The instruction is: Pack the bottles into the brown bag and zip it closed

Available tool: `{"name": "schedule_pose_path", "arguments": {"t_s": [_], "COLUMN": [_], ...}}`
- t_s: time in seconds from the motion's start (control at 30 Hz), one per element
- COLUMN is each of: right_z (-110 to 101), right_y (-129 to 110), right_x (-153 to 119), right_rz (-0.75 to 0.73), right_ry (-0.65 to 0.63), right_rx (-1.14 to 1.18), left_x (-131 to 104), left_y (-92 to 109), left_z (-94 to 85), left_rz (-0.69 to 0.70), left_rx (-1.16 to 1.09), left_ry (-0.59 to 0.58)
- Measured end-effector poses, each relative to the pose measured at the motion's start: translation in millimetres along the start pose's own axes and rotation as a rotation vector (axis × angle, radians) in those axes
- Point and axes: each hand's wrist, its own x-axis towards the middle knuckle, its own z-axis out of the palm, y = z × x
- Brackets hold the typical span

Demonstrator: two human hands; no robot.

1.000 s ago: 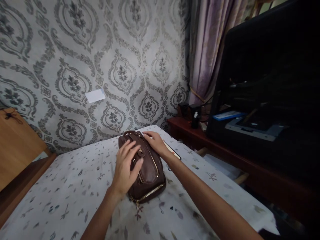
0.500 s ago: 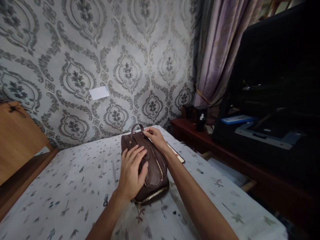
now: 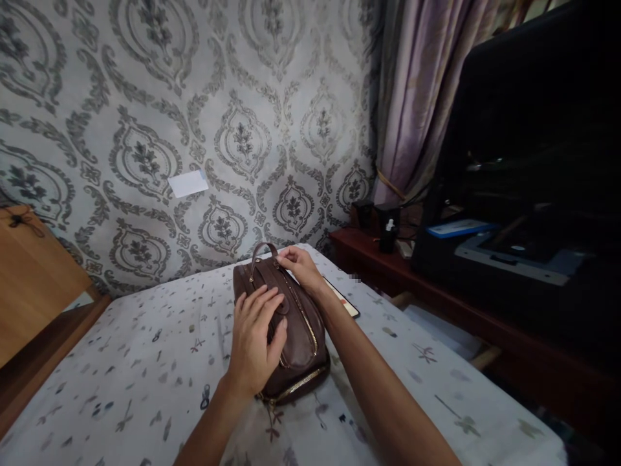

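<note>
A brown leather bag (image 3: 305, 323) with gold zippers lies on the patterned bedsheet, its short carry handle (image 3: 262, 247) arched up at the far end. My left hand (image 3: 257, 336) rests on the bag's left side with fingers spread, holding nothing. At the far end of the right-hand zipper (image 3: 306, 320), beside the handle's base, my right hand (image 3: 298, 266) has thumb and forefinger pinched together. What sits between those fingertips is too small to make out. Another gold zipper (image 3: 301, 383) runs round the bag's near end.
A phone (image 3: 342, 299) with a lit screen lies right of the bag, partly behind my right forearm. Beyond the bed's right edge is a dark red cabinet (image 3: 354, 246) with a television (image 3: 524, 162). A wooden headboard-like panel (image 3: 39, 278) stands at left, and a patterned wall closes the back.
The view has shifted slightly. Both hands keep almost the same places on the bag, and the right hand's pinch looks unchanged.
</note>
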Motion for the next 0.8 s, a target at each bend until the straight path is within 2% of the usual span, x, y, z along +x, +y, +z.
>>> {"name": "schedule_pose_path", "arguments": {"t_s": [0.27, 0.8], "right_z": [-2.5, -3.6], "right_y": [-9.2, -20.6], "right_x": [-6.8, -10.5], "right_rz": [0.069, 0.084], "right_ry": [-0.074, -0.154], "right_rx": [0.065, 0.039], "left_x": [-0.2, -0.7], "left_y": [-1.0, -1.8], "left_z": [-0.2, 1.3], "left_rz": [0.007, -0.012], "left_rx": [0.016, -0.01], "left_ry": [-0.002, -0.007]}}
